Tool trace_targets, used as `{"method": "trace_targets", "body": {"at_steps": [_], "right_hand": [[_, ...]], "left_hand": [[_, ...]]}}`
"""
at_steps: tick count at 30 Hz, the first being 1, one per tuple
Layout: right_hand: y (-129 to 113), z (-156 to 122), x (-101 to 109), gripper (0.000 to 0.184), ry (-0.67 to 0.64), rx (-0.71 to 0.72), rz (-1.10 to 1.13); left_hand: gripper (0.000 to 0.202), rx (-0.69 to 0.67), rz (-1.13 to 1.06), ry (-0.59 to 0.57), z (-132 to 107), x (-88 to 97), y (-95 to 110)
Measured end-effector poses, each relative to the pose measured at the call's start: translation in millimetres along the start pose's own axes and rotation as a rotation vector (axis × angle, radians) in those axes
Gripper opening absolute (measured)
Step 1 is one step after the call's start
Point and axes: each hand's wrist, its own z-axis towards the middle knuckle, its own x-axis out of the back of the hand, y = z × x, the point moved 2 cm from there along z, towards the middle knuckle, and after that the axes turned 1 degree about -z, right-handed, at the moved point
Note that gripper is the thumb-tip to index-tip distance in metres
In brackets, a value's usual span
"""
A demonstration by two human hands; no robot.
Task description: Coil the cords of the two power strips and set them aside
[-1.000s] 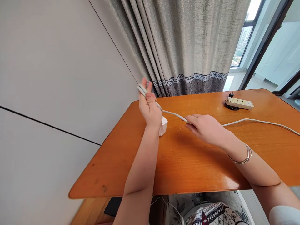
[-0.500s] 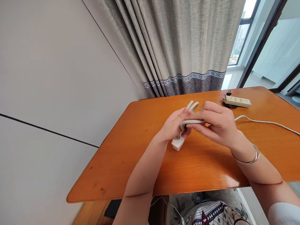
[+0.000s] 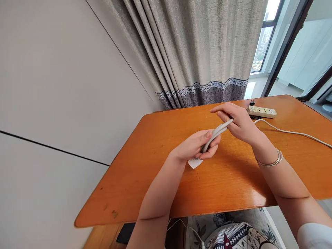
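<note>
My left hand (image 3: 201, 143) is closed around a bundle of white cable (image 3: 219, 132) folded into loops. Below that hand the end of a white block (image 3: 195, 163) shows over the table, the rest of it hidden by my palm and fingers. My right hand (image 3: 237, 121) is at the upper end of the loops, the cable running into its grip and its index finger stretched out to the left. From behind this hand a single length of the cable trails right across the table.
A cream power strip (image 3: 262, 111) with a black plug (image 3: 252, 102) and black cord lies at the far right of the wooden table (image 3: 140, 173). A grey curtain (image 3: 202, 52) hangs behind, and a pale wall (image 3: 52, 86) stands at left. Below the front edge is a dark flat object (image 3: 126, 232).
My right hand has moved up and away from the left hand, drawing the cable into a longer loop. The left hand has turned, with its fingers now curled round the bundle.
</note>
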Motion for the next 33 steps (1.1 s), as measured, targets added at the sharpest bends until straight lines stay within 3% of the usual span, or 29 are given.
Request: {"method": "trace_targets", "body": {"at_steps": [5,10,14,17,20,23,26,29,33], "right_hand": [[16,0,-6,0.031,-0.068,-0.159,0.052],[29,0,-30,0.027,-0.232,-0.244,0.064],[23,-4,-45,0.025,-0.466,-0.319,0.007],[20,-8,-50,0.039,-0.658,-0.392,-0.180],[20,-13,-53,0.052,-0.767,-0.383,-0.260],[25,-17,-55,0.058,-0.793,-0.351,-0.279],[29,-20,-56,0.058,-0.769,-0.358,-0.342],[24,-19,-55,0.050,-0.713,-0.363,-0.408],[-1,-13,-50,0.037,-0.668,-0.296,-0.490]], "left_hand": [[0.056,-0.082,-0.118,0.032,-6,4.2,2],[0.055,-0.196,-0.221,0.390,-9,20.9,3],[0.050,-0.368,-0.228,0.623,-11,29.6,12],[0.046,-0.556,-0.169,0.760,-22,39.8,26],[0.044,-0.698,-0.032,0.876,-39,57.9,40],[0.051,-0.781,0.130,1.044,-57,78.5,49],[0.055,-0.774,0.241,1.228,-71,89.9,53],[0.055,-0.800,0.190,1.349,-74,86.6,55],[0.048,-0.865,0.092,1.344,-61,72.5,57]]}}
